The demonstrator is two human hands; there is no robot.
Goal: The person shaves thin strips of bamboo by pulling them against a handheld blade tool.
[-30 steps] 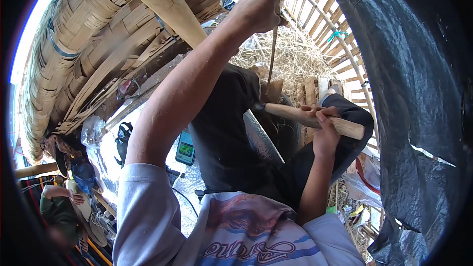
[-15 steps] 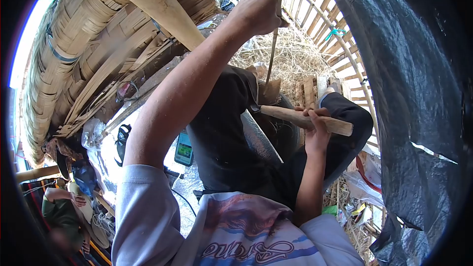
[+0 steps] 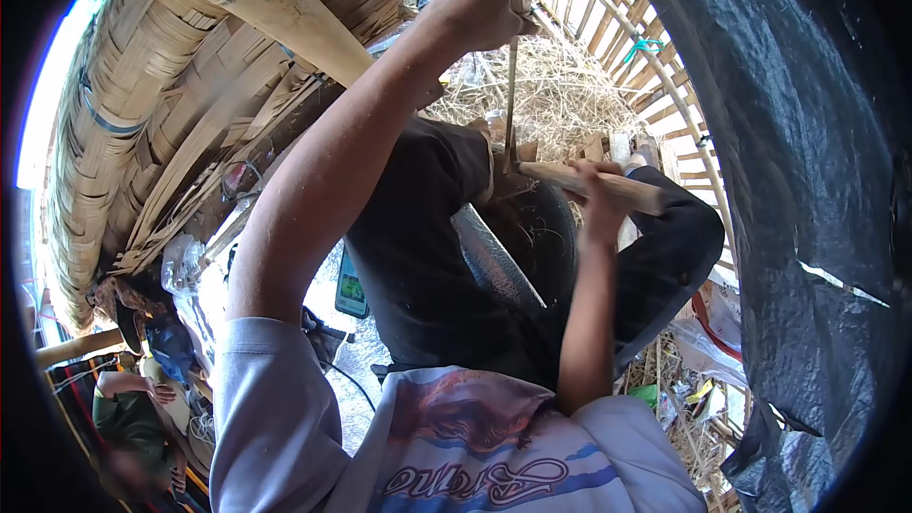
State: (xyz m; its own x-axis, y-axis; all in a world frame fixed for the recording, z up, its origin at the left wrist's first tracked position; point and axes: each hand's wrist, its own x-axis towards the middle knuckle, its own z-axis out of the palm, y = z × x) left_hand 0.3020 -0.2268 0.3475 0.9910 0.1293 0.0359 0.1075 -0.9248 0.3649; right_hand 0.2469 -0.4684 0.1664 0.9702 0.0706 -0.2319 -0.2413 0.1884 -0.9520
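My left hand point(image 3: 484, 11) is raised at the top of the view, fingers closed round a thin bamboo strip point(image 3: 514, 85) that runs down towards my knees. Lower on the right, my right hand point(image 3: 600, 192) grips the long, pale wooden handle of a knife point(image 3: 635, 194). The handle's far end meets the lower part of the strip. Little of the blade shows there, and I cannot tell whether it cuts into the strip. My legs in dark trousers point(image 3: 418, 247) are bent below both hands.
Woven bamboo point(image 3: 142, 66) and a thick bamboo pole point(image 3: 275, 0) take up the left. A slatted bamboo wall point(image 3: 670, 85) and dark plastic sheeting point(image 3: 788, 133) stand on the right. Straw point(image 3: 560, 100) covers the ground ahead. A phone point(image 3: 351, 290) lies by my leg; another person point(image 3: 138, 418) is at lower left.
My right hand has moved up and slightly left with the knife, bringing its front end to the strip. My left hand has shifted slightly up and left, still holding the strip.
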